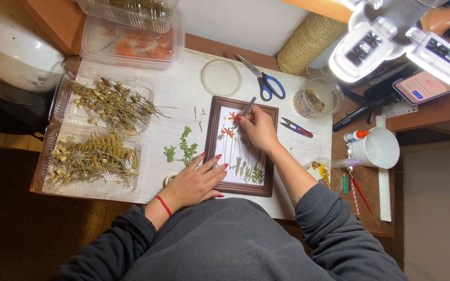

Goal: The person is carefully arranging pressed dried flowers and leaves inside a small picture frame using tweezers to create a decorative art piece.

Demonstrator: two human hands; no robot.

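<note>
Frame [242, 145] mostly filled with pressed stems. Right hand [259, 127] pinches tweezers [247, 110] at orange flower [228, 132]. Left hand [196, 182], fingers spread, steadies frame. Fern sprig [186, 148] unplaced on counter [178, 93].

- Person seen from above, wearing dark grey sweatshirt w/ long sleeves, cuffs pushed up toward elbows, fabric bunched & creased.
- Left hand [196, 183]: nails painted red; thin red cord bracelet around wrist.
- Right hand [259, 127]: red nail polish too; no rings or watch visible.
</note>
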